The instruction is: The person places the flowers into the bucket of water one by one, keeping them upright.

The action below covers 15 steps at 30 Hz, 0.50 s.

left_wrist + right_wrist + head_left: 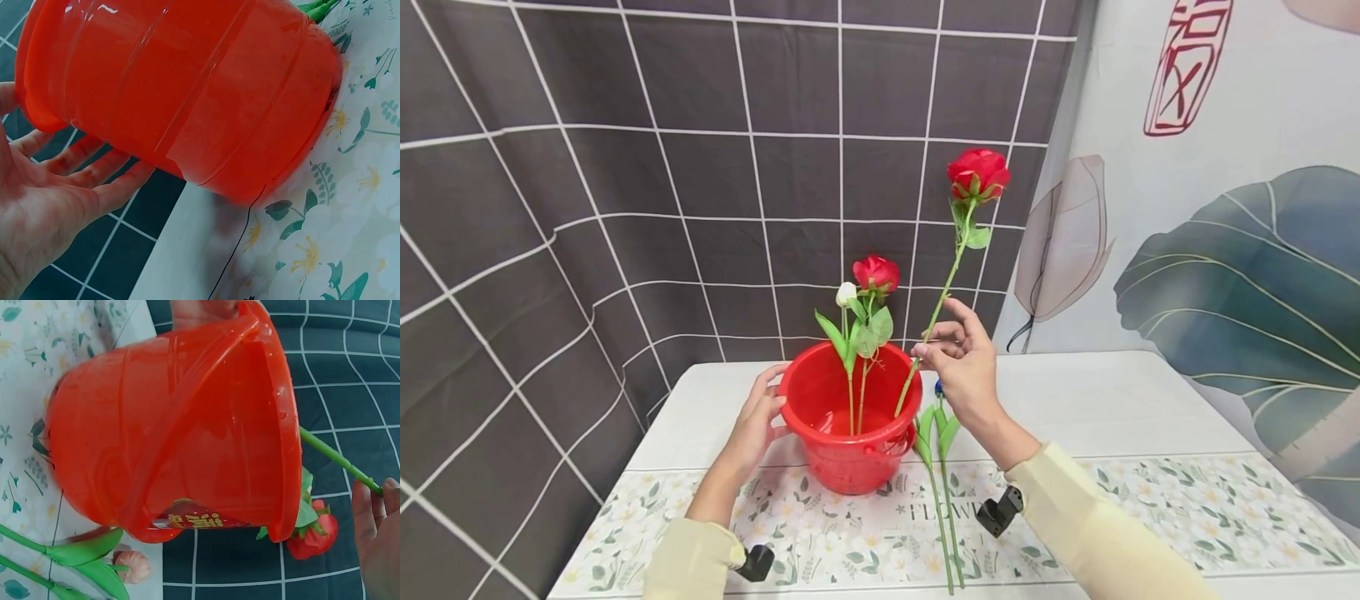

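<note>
A red plastic bucket (850, 467) stands on the table; in the head view a red rose (877, 273) and a white tulip (846, 293) lean inside it. My left hand (752, 429) rests against the bucket's left side; in the left wrist view its spread fingers (119, 190) touch the outer wall just below the rim. With thumb and fingers, my right hand (966, 358) pinches the stem of a second red rose (978, 175) above the bucket's right rim. The stem's lower end reaches inside the bucket, while the bloom tilts up to the right.
Two more flowers lie right of the bucket, stems toward me: a blue one (939, 388) and a pink one (131, 567). The tablecloth (820, 542) has a floral band. Behind hangs a dark gridded cloth (797, 175); a pale leaf-patterned cloth (1075, 125) hangs at right.
</note>
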{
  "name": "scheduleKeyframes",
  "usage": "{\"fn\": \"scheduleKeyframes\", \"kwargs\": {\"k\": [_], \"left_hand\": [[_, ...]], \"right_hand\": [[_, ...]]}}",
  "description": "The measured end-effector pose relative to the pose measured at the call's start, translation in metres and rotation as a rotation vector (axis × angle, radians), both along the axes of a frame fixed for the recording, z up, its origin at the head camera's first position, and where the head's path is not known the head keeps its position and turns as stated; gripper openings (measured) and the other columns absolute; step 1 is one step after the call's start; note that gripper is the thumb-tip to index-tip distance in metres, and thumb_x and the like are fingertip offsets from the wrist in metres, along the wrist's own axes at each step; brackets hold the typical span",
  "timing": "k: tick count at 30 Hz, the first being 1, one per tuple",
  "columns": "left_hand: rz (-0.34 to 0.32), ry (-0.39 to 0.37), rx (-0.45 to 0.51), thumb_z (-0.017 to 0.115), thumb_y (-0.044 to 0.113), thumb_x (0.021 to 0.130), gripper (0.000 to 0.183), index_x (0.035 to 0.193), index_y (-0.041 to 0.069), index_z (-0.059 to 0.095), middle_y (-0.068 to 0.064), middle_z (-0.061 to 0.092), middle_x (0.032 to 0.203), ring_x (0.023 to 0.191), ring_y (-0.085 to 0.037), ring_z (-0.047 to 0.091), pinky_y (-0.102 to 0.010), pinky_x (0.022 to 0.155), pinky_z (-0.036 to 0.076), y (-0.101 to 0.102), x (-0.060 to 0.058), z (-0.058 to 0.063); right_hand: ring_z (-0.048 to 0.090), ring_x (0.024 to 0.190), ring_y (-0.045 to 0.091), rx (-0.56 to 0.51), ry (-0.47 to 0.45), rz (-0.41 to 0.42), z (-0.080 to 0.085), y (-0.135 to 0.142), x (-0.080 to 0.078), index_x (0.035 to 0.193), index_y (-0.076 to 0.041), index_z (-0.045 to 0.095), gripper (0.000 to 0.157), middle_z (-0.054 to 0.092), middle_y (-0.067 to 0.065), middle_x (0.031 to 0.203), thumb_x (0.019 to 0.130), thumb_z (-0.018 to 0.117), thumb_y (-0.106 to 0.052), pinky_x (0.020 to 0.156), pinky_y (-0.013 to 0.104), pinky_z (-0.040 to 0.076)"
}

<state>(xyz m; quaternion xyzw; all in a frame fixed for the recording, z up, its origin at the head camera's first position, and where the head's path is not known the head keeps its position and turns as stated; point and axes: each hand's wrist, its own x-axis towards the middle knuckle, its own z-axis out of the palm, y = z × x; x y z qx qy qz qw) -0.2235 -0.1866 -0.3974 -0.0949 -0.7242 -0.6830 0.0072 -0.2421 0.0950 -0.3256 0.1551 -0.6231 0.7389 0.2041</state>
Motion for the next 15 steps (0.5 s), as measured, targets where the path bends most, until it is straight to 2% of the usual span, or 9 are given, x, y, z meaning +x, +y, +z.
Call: {"fn": "scheduleKeyframes", "kwargs": {"k": [9,15], "left_hand": [[-0.002,0.008,0.011,0.036,0.016,0.093,0.053,0.146,0.019,0.029,-0.015,0.043,0.14,0.125,-0.037,0.044,-0.037,0.086,0.051,-0.0002,-0.0003,0.0005],[-0.004,0.009,0.017,0.033,0.014,0.093,0.052,0.145,0.019,0.03,-0.016,0.043,0.139,0.125,-0.038,0.044,-0.038,0.087,0.052,0.0,-0.0011,-0.0001]], "right_hand": [[0.067,0.067,0.013,0.054,-0.023,0.039,-0.0039,-0.0051,0.003,0.138,-0.008,0.046,0.07,0.057,0.017,0.091,0.076,0.064,0.02,0.064,0.034,0.058],[0.067,0.066,0.015,0.096,-0.041,0.068,-0.0074,-0.0093,0.0039,0.137,-0.008,0.046,0.068,0.057,0.021,0.089,0.077,0.062,0.02,0.062,0.037,0.058]]}}
